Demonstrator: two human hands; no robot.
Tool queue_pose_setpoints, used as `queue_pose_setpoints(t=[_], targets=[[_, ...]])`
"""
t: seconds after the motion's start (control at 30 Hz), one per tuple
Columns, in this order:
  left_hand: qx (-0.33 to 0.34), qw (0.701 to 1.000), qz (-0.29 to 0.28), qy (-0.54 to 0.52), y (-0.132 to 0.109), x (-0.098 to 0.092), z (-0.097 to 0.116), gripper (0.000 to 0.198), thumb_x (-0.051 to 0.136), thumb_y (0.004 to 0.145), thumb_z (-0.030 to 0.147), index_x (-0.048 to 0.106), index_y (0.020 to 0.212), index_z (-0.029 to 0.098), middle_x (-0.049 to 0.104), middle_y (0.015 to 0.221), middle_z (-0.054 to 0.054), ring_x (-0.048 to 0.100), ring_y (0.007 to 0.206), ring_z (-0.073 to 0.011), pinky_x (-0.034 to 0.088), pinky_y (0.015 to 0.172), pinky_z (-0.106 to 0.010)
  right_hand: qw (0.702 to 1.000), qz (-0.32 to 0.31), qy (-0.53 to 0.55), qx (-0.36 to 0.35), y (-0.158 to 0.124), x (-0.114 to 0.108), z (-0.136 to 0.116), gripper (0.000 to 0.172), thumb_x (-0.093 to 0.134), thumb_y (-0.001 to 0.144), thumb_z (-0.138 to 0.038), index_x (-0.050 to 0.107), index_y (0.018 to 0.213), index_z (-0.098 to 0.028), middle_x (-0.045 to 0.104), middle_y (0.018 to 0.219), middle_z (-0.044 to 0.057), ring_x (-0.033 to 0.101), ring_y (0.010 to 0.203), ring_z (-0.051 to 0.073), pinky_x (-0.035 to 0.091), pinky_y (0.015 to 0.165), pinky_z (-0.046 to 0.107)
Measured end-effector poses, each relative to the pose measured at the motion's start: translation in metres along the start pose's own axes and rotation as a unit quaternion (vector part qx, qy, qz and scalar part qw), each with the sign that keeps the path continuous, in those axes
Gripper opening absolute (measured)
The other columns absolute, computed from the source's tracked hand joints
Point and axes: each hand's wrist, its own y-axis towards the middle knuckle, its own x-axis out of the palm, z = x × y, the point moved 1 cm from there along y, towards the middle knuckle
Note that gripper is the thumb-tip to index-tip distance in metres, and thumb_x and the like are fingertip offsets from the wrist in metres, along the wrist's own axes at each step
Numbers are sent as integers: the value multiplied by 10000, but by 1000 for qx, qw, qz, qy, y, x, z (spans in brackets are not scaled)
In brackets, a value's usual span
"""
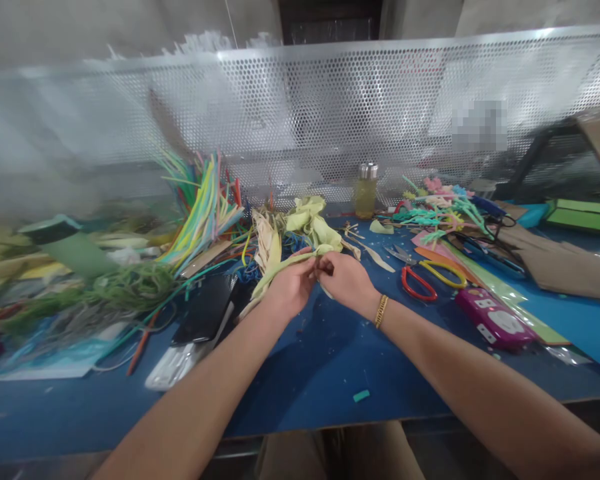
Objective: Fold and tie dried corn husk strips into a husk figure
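Observation:
Pale green leaf-like pieces [317, 227], resembling husk or cloth, rise just beyond my fingers over the blue table [325, 373]. My left hand [294, 283] is closed on their stem end, and a long pale green strip trails back under that wrist. Right beside it, my right hand [343, 277], with a gold bracelet at the wrist, pinches the same stem, fingertips nearly touching those of the other hand. Cream dried pieces [267, 243] lie to the left of the bunch. What sits between the fingertips is too small to make out.
Red-and-yellow-handled scissors [420, 283] and a purple case [494, 319] lie right. A black phone [205, 310], green cord coils [135, 283] and colourful pipe cleaners [200, 213] are left. A bottle [365, 190] stands before the perforated metal panel [320, 120].

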Motion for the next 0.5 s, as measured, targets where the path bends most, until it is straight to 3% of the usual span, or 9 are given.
queue_pose_setpoints(t=[0.23,0.5], targets=[[-47,997,-35,52,4,-10,-11,163,777,709,186,698,845,146,705,823,-35,635,740,-114,490,765,-252,1000,15,-1,-2,3,-7,2,94,505,772,-167,591,793,-197,652,770,28,570,707,162,360,618,268],[-34,997,48,40,6,-11,-8,151,804,666,138,721,792,154,717,806,-20,628,719,-95,476,697,-211,999,-31,-11,22,-1,-9,-4,125,539,832,-254,608,747,-193,677,767,24,580,701,146,340,614,257]])
